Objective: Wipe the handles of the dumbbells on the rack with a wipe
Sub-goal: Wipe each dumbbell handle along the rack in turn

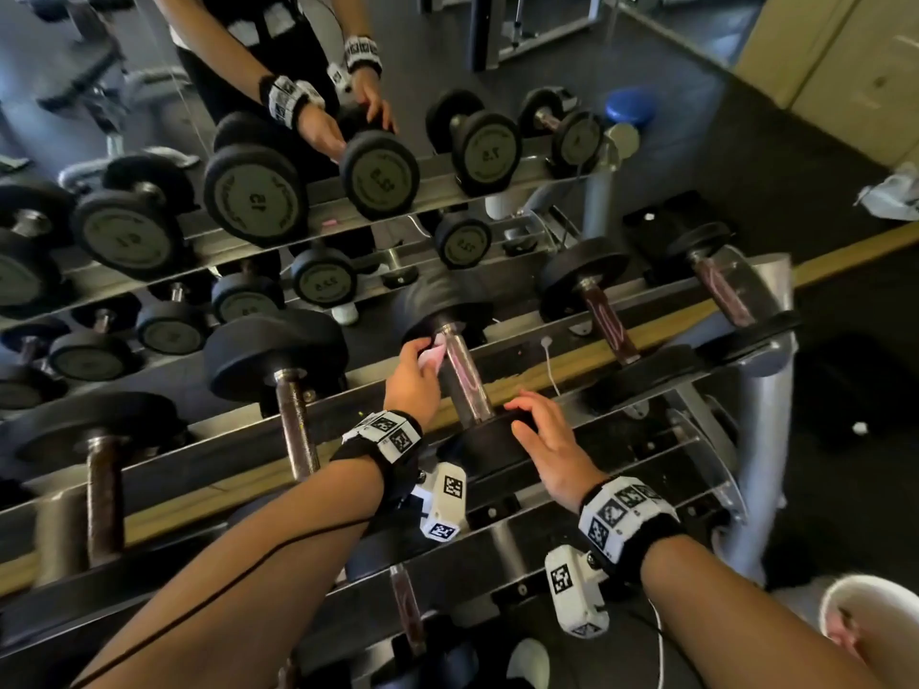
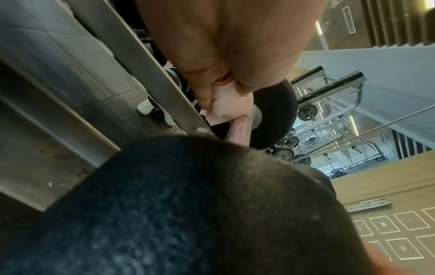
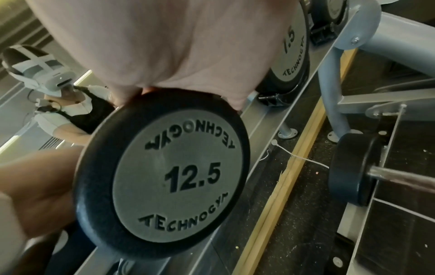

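The left hand (image 1: 412,377) grips a pale pink wipe (image 1: 431,359), its fingers curled round the bunched cloth, and holds it against the far end of the steel handle (image 1: 462,377) of the 12.5 dumbbell (image 3: 162,176), just beside that dumbbell's far head. In the left wrist view the wipe (image 2: 226,104) sits wadded between thumb and fingers, touching the handle where it meets the black head. The left forearm reaches forward across the rack (image 1: 233,442), with the wrist above the rail nearer the person.

The right hand (image 1: 552,442) is released: its fingers lie spread and nearly straight over the rim of the near head of the same dumbbell, resting on the black rubber and grasping nothing. From the right wrist view the palm (image 3: 164,46) covers the top edge of that head, whose grey face reads 12.5.

The 12.5 dumbbell lies on the upper tier of the rack, between a larger dumbbell (image 1: 293,385) to its left and a smaller one (image 1: 606,318) to its right. Beyond it, a mirror (image 1: 149,116) reflects the rack.
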Motion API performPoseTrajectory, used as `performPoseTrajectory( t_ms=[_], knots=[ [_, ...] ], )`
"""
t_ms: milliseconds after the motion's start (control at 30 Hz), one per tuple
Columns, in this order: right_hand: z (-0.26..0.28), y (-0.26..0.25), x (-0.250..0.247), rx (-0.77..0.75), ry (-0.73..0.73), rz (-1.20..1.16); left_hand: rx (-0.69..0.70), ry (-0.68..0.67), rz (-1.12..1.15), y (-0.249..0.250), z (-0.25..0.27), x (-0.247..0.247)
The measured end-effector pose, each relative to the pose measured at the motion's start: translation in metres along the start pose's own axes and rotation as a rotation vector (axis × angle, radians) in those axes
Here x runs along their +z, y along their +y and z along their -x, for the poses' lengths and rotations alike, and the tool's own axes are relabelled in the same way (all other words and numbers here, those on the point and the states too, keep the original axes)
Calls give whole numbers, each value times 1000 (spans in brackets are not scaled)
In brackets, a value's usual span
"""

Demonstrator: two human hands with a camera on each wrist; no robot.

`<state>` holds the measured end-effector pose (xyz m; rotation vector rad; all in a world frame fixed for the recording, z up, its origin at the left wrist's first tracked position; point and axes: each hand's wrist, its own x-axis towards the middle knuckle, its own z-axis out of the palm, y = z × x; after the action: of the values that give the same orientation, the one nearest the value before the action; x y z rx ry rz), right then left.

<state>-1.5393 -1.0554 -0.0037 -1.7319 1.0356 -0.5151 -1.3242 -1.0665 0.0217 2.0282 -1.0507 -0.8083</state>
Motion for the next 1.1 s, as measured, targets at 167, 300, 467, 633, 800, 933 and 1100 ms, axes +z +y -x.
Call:
performPoseTrajectory(
  t_ms=[167, 300, 467, 633, 800, 933, 1100],
  knots=[
    [0, 6, -1, 32, -3, -46, -12, -173, 65, -11, -4, 8],
    [0, 10, 0, 40, -1, -80, 19, -210, 84, -20, 3, 10],
    [1, 10, 0, 57, 5, -104, 51, -339, 35, -28, 18, 5],
    [1, 10, 2, 46, 13, -127, 29, -289, 96, -31, 9, -9],
    [1, 11, 3, 37, 29, -131, -5, -157, 154, -24, -7, -2],
    [1, 10, 4, 41, 36, -145, 38, -225, 40, -22, 7, 12],
    [3, 6, 4, 39, 55, -151, 46, -351, -4, -23, 31, 6]
  ],
)
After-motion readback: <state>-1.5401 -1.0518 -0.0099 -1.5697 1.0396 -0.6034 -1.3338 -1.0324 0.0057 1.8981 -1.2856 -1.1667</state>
